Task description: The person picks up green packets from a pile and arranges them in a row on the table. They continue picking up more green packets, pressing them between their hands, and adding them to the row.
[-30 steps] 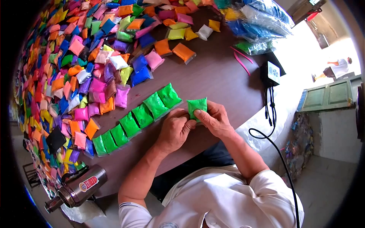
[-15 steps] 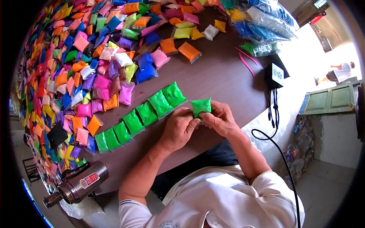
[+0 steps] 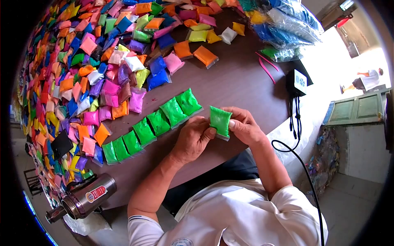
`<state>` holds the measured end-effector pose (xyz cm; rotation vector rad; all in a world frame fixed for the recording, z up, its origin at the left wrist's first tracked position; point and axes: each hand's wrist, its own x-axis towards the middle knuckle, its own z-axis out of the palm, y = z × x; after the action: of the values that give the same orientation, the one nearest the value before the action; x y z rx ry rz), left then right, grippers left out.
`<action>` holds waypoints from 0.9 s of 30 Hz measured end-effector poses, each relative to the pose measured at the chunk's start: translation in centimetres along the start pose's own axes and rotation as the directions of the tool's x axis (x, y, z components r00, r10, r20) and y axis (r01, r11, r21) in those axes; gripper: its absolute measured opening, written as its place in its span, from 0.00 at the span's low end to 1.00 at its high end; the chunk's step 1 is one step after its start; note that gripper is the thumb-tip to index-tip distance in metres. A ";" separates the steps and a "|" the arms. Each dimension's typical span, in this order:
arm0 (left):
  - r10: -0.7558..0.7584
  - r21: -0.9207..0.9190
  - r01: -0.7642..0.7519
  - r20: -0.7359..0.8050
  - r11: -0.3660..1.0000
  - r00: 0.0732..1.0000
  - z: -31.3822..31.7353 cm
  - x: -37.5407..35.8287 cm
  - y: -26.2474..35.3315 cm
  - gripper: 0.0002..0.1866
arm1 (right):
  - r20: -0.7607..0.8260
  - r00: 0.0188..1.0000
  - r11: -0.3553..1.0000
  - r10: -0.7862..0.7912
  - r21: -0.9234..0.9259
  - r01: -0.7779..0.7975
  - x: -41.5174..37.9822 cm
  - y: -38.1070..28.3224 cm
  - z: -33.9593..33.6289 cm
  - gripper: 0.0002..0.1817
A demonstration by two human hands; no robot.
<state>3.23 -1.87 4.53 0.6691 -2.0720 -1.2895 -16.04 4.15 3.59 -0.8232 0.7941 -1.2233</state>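
Your left hand (image 3: 193, 140) pinches the green packet (image 3: 220, 120) at its lower corner, your right hand (image 3: 246, 129) its opposite edge, likely to steady it above the surface (image 3: 234, 84). The green row (image 3: 158, 122) lies nearby, within easy reach.

Green packet (image 3: 220, 120) turned, lower edge (image 3: 222, 137) exposed

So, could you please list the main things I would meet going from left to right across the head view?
Shiny metal cylindrical flask, row of bright green plastic packets, left hand, held bright green plastic packet, right hand, thin pink strips, black box with white top, green rectangular panel.
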 end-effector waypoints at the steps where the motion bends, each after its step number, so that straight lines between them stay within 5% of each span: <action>1: 0.060 0.010 -0.060 -0.003 0.998 0.998 0.0 0.1 0.0 0.15 | 0.000 1.000 1.000 0.000 0.001 0.000 0.1 -0.5 0.4 0.31; 4: 0.190 0.138 -0.191 0.022 0.972 0.982 0.2 0.0 -0.7 0.17 | 0.057 0.998 1.000 0.020 0.014 -0.021 0.3 -1.9 1.4 0.33; 11: 0.088 -0.026 -0.090 -0.049 0.996 0.995 -0.1 -0.1 0.0 0.17 | 0.010 1.000 0.999 0.028 0.028 -0.028 0.8 -0.9 1.4 0.20; 14: 0.114 -0.037 -0.114 0.007 0.993 0.993 -0.7 0.0 0.7 0.16 | -0.127 0.991 0.959 -0.045 -0.282 0.008 0.6 0.2 2.1 0.21; 19: 0.012 0.029 -0.014 0.097 0.999 0.995 -0.7 -0.4 -0.2 0.18 | -0.171 0.980 0.947 -0.105 -0.318 0.046 0.6 -0.1 2.7 0.19; 21: 0.001 0.054 -0.006 0.093 0.999 0.996 -0.8 -0.5 -0.2 0.17 | -0.215 0.973 0.968 0.087 -0.211 -0.133 0.3 -1.7 3.1 0.19; 23: -0.009 0.078 0.002 0.088 0.997 0.996 -0.5 -0.5 -0.1 0.16 | -0.181 0.982 0.946 0.049 -0.307 -0.104 0.5 -2.1 3.6 0.19; 27: 0.117 0.111 -0.111 -0.043 0.988 0.992 0.1 -0.3 0.0 0.11 | -0.162 0.987 0.924 0.000 -0.378 -0.062 0.7 -1.2 3.0 0.17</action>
<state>3.41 -1.63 4.41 0.6133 -2.1194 -1.0933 -13.91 3.56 6.01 -1.0321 1.1977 -1.1306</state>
